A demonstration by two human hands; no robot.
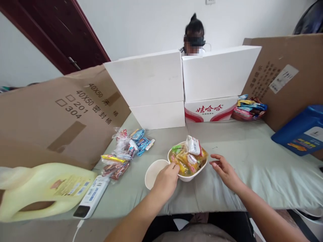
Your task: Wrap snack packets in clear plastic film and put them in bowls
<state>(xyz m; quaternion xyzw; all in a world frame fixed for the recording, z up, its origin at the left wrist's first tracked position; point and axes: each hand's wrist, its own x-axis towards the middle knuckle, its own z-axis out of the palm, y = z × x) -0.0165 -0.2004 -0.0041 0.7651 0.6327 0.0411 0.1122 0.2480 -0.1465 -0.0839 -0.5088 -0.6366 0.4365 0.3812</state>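
A white bowl (pixel 190 178) in front of me is heaped with wrapped snack packets (pixel 193 163), mostly yellow and clear, with a white and red packet (pixel 193 145) on top. My left hand (pixel 165 178) is closed at the bowl's left rim, its fingers curled over the edge against the packets; the thumb side is partly hidden. Just right of the bowl, my right hand (pixel 225 172) hovers with its fingers apart and nothing in them. A second white bowl (pixel 152 173) stands left of the filled one, partly behind my left hand.
Loose snack packets (pixel 126 148) lie to the left, near a yellow jug (pixel 50 191) and a white power bank (pixel 93 196). White boxes (pixel 156 84) form a wall; a person (pixel 194 33) is behind. A snack-filled container (pixel 249 109) and a blue jug (pixel 300 131) stand right.
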